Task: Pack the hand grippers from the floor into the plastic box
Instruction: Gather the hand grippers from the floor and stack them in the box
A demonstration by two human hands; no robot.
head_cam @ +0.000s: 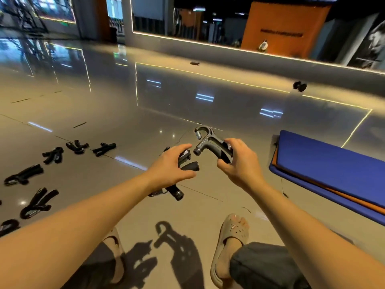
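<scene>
Well to the left of the fingers, loose hand grippers [104,149] lie scattered on the glossy floor [145,97], not yet packed. The left hand [169,164] reaches forward, palm down, with the arm nearly straight. Its fingers [183,146] and thumb grasp a bundle of hand grippers [175,191], whose black handles poke out ahead of and below the palm. Judging by the shadow underneath, the bundle is lifted clear of the floor. Just to the right, the right hand [239,161] is clenched round one handle of a single hand gripper [209,142], its spring and hooked top pointing up and away. Further right lies a blue mat [325,161]. The plastic box is out of view. The step in hand looks like gathering. It would go best with the single one nested into the bundle, handles aligned so nothing slips. Otherwise both loads could go to the box together and be laid in flat rather than dropped.
</scene>
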